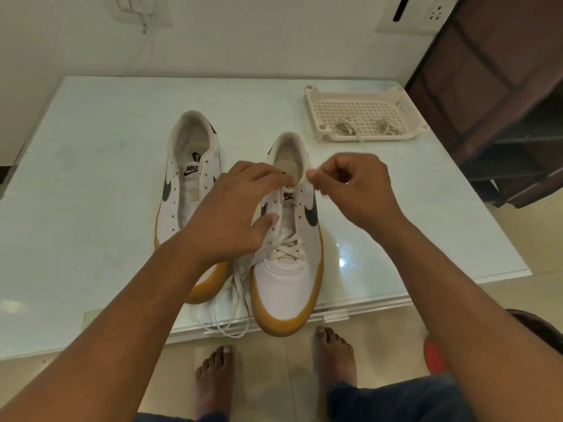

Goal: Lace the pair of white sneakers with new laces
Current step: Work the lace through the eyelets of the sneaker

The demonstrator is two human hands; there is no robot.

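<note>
Two white sneakers with gum soles stand side by side on the table, toes toward me. The right sneaker (286, 281) has a white lace (286, 248) crossed through its lower eyelets, with loose ends trailing off the table's front edge. My left hand (234, 211) rests on that shoe's left eyelet row, fingertips pinching the lace near the tongue. My right hand (353, 190) pinches the other lace end above the right eyelet row. The left sneaker (189, 184) has no lace and is partly covered by my left forearm.
A cream plastic tray (365, 95) with two bundled laces (345, 127) sits at the table's back right. The glossy white table (91, 178) stands against a wall. A dark wooden shelf (502, 102) rises to the right. My bare feet (274, 376) are below the table edge.
</note>
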